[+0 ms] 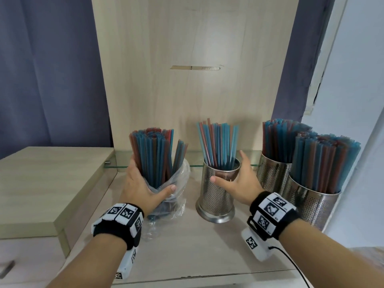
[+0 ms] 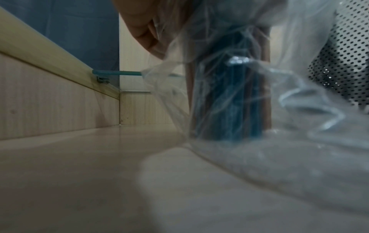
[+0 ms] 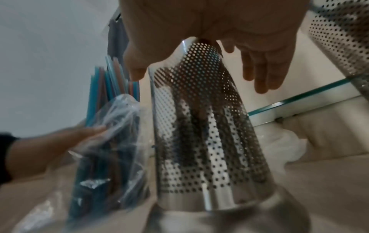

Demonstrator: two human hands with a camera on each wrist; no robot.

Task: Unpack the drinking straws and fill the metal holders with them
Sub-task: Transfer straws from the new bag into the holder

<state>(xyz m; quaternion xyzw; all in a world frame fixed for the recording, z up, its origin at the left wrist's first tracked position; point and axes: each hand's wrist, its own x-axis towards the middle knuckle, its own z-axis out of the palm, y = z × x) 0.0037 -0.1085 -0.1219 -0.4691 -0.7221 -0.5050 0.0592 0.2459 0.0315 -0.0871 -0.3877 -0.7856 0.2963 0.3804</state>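
Note:
A thick bundle of blue and red straws (image 1: pixel 154 156) stands upright in a clear plastic bag (image 1: pixel 178 183) on the desk. My left hand (image 1: pixel 143 183) grips the bundle through the bag (image 2: pixel 249 88). In the middle stands a perforated metal holder (image 1: pixel 218 196), partly filled with straws (image 1: pixel 218 144). My right hand (image 1: pixel 239 179) is open at the holder's rim (image 3: pixel 199 126), thumb in front and fingers spread behind; I cannot tell whether it touches. The right wrist view shows the left hand (image 3: pixel 60 141) on the bag (image 3: pixel 111 141).
Two full metal holders (image 1: pixel 274 173) (image 1: pixel 313 204) stand at the right, close to my right wrist. A glass shelf (image 1: pixel 120 161) runs along the back panel. A raised wooden ledge (image 1: pixel 41 183) borders the left. Crumpled plastic (image 3: pixel 283 145) lies behind the middle holder.

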